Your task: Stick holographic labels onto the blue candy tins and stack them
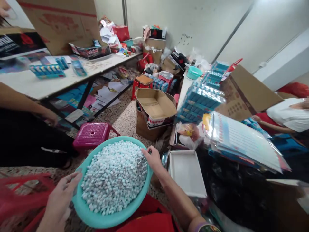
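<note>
A turquoise plastic basin sits low in front of me, heaped with small pale blue and white pellets. My left hand grips the basin at its left edge, slightly blurred. On the opposite side, my right hand is closed over the right rim, its fingertips beside the pellets. Parts of the fingers on both sides are hidden behind the rim. Just beyond the basin stands a magenta plastic stool. A shallow white box tray lies to the right of my right forearm.
An open cardboard box stands ahead on the floor. Stacked blue packages line the right-hand table; more packs stand on the left table. One person's dark-clothed leg is at left, another person in a white top at right.
</note>
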Demonstrator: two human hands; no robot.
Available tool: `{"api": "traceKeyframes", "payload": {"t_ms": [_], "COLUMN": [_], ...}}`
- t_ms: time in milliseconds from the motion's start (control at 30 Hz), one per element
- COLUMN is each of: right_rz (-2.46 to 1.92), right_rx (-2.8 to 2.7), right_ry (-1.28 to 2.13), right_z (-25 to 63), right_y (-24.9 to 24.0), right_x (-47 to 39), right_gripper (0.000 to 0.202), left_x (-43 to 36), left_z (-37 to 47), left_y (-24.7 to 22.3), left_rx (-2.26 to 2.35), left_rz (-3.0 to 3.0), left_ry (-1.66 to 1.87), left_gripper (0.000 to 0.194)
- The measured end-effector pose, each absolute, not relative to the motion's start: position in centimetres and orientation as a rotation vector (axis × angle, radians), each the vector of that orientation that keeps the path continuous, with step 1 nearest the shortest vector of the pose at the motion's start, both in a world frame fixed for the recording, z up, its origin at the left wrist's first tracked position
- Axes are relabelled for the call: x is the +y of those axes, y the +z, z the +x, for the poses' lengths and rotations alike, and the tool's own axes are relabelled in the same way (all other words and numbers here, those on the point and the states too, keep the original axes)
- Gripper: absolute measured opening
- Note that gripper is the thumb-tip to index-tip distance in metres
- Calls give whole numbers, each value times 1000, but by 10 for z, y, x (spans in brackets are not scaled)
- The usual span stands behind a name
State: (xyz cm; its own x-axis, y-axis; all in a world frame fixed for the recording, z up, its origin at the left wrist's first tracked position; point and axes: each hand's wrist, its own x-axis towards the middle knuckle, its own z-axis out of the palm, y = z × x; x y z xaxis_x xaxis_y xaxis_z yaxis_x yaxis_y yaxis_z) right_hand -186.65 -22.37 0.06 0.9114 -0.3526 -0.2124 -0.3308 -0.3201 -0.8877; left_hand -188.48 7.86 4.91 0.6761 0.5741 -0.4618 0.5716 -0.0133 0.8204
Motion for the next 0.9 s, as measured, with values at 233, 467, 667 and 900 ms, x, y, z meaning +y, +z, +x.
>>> {"api": "traceKeyframes", "payload": {"t_ms": [233,467,667,900], "right_rz": [-1890,-1845,-1803,-1807], "right_rx": [496,583,586,601], "right_ry": [-95,-186,-166,-183], "right_z": [-1733,-1614,-1500,-1374], "right_y": [22,34,39,30], "right_x": [-213,-210,-221,-228], "right_gripper": [37,42,44,45], "left_x": [102,89,83,76], "left_z": [-1722,-1560,-1434,-1312], "left_y": [57,84,79,66], "left_rx": [764,608,570,534], "left_rz": [1723,1818,1780,1775], "left_ry": [-45,-87,-95,-119], "left_gripper": [55,52,61,62]}}
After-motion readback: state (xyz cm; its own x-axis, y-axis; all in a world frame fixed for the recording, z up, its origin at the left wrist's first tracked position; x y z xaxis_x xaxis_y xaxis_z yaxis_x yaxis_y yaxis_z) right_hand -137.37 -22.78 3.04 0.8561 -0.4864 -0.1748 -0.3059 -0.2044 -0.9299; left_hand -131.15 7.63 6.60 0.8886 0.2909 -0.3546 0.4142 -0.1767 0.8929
